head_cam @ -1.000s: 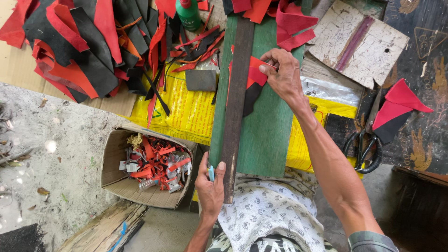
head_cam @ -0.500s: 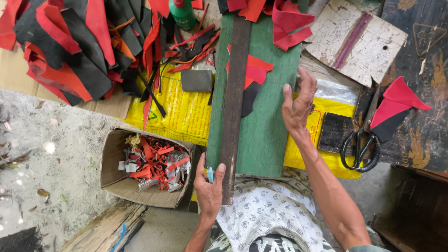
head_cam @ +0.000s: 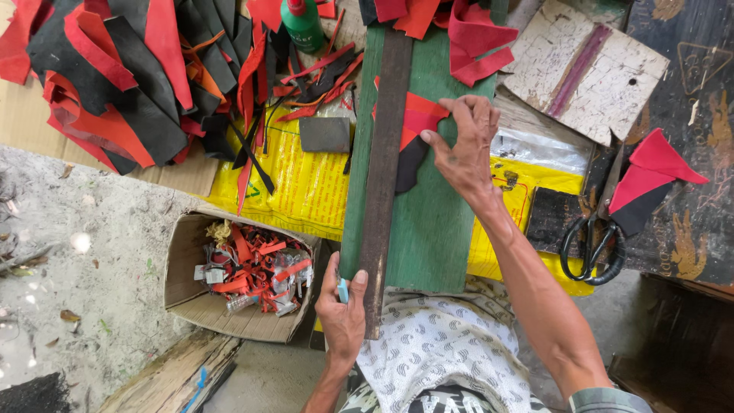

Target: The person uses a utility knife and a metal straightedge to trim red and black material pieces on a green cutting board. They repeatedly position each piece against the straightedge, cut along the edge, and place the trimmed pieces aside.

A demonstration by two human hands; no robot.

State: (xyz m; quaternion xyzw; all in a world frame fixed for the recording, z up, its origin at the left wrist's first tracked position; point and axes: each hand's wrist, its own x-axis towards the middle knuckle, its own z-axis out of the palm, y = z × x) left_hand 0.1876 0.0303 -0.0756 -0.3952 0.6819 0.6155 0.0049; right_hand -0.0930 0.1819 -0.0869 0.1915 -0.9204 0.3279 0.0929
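A green board (head_cam: pixel 436 222) lies across my lap, with a long dark wooden strip (head_cam: pixel 386 168) laid lengthwise on it. My left hand (head_cam: pixel 343 310) is at the near end of the strip, fingers closed on a small light-blue tool (head_cam: pixel 343 291). My right hand (head_cam: pixel 465 149) rests on the board beside the strip, its fingers pinching a stacked red and black piece of material (head_cam: pixel 413 138) that pokes out from under the strip.
A heap of red and black pieces (head_cam: pixel 130 84) lies at the upper left, and a green bottle (head_cam: pixel 303 24) stands above. A cardboard box of scraps (head_cam: pixel 245 271) is at the left. Black scissors (head_cam: pixel 592 241) and a red and black piece (head_cam: pixel 650 180) are at the right, a white board (head_cam: pixel 589 69) above.
My right hand came back down the board, then moved up to the red and black piece beside the strip and took hold of it. My left hand stayed at the strip's near end.
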